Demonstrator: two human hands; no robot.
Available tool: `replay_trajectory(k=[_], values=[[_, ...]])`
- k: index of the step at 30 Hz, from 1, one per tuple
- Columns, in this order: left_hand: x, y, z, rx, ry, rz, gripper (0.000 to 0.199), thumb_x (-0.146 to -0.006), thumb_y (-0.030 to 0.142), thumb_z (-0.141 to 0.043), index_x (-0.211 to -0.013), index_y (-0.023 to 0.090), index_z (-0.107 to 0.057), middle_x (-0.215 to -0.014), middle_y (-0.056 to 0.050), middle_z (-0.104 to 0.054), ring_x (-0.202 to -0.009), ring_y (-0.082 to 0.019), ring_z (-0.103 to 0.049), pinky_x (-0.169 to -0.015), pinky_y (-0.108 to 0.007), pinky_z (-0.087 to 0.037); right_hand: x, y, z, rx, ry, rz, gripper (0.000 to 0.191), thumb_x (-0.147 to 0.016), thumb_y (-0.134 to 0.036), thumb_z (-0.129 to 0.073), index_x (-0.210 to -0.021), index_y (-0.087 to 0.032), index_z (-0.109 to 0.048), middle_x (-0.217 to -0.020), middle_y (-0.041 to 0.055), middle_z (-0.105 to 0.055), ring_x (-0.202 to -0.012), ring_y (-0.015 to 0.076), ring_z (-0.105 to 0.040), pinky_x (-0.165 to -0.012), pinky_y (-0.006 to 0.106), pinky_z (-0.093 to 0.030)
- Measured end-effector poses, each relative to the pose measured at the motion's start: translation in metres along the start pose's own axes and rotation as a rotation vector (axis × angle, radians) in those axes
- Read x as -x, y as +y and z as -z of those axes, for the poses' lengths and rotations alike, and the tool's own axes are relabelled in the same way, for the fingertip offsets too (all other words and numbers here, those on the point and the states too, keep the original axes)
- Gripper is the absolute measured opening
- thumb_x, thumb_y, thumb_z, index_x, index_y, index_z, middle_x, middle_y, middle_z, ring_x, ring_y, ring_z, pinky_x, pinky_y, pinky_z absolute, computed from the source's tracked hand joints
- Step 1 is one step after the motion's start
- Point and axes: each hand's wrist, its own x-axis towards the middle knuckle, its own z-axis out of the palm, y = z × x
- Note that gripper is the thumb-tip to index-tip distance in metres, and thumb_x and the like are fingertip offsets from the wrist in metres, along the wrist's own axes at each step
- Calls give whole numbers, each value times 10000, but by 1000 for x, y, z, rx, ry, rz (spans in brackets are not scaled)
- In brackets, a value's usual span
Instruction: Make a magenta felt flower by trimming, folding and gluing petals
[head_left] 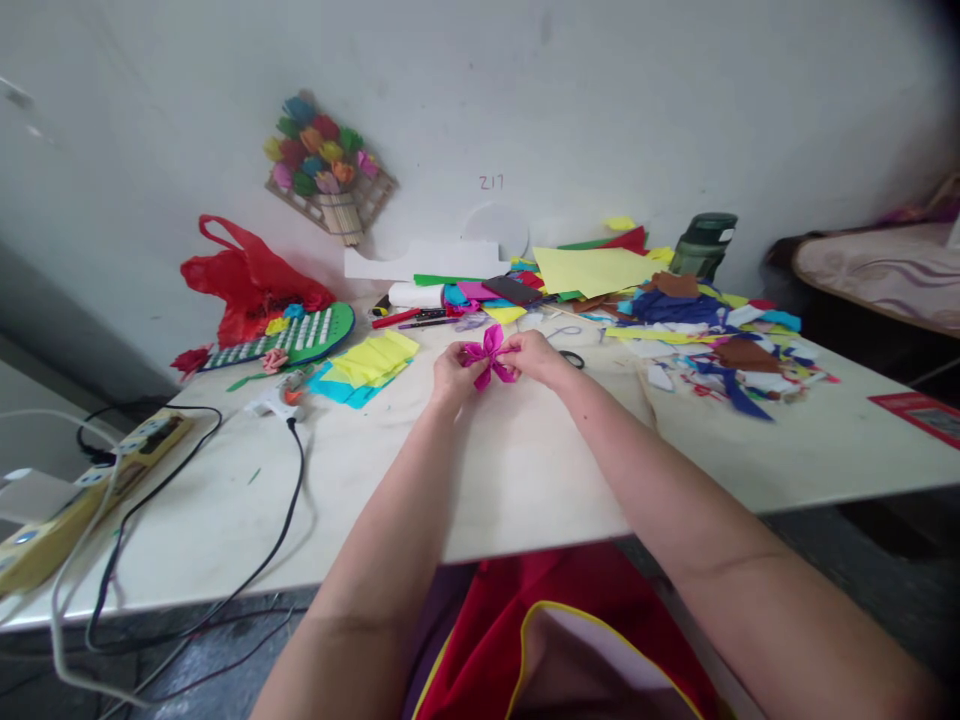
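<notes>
magenta flower [492,352] between two hands, just above the middle of the bench [525,490]

the left hand [453,376] has its grip closed on one side and the right hand [531,355] pinches the other, probably to steady the petals and spread them evenly. these fan out from a narrow middle, looking thin and papery; finer creases are too small to tell. yellow sheets [379,358] and a glue gun [277,402] lie leftward, seemingly for easy reach.

Paper scraps [748,355] and a glue gun [279,402] show a craft workspace.
</notes>
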Motion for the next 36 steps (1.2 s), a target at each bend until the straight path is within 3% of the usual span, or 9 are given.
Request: replay_trajectory(k=[5,15,20,29,36], values=[[1,-1,-1,-1,-12,-16,305,-547,196,-746,-821,158,-615,-707,-4,-647,-646,-133,-605,-661,-270,-501,2,-4,1,-143,1,-68,149,-739,-47,-633,-627,-139,-600,-444,-47,-533,-409,77,-495,-477,195,-440],[2,0,-2,-33,-4,-28,334,-539,202,-772,-836,155,-627,-710,-16,-657,-639,-135,-607,-655,-274,-505,2,-10,-2,-158,111,-172,139,-705,-46,-676,-613,-136,-623,-402,-48,-514,-378,80,-490,-436,191,-428],[1,-2,-3,-28,8,-14,349,-529,212,-777,-840,159,-628,-689,-5,-652,-615,-134,-601,-618,-262,-493,-3,-4,-5,-65,184,-138,47,-672,-85,-704,-678,-128,-686,-436,-41,-538,-408,93,-526,-466,202,-454],[2,-1,-6,-31,25,-4,329,-534,190,-776,-829,156,-634,-652,3,-643,-576,-125,-584,-582,-244,-472,-14,13,-6,72,242,-18,78,-624,-158,-744,-700,-165,-729,-608,-2,-669,-579,132,-625,-618,249,-518],[2,-2,-6,-42,30,1,325,-538,196,-767,-831,154,-631,-664,-8,-642,-588,-134,-583,-587,-257,-476,-13,10,-6,7,227,-71,63,-613,-118,-721,-661,-156,-707,-541,-5,-633,-529,134,-609,-562,245,-511]])
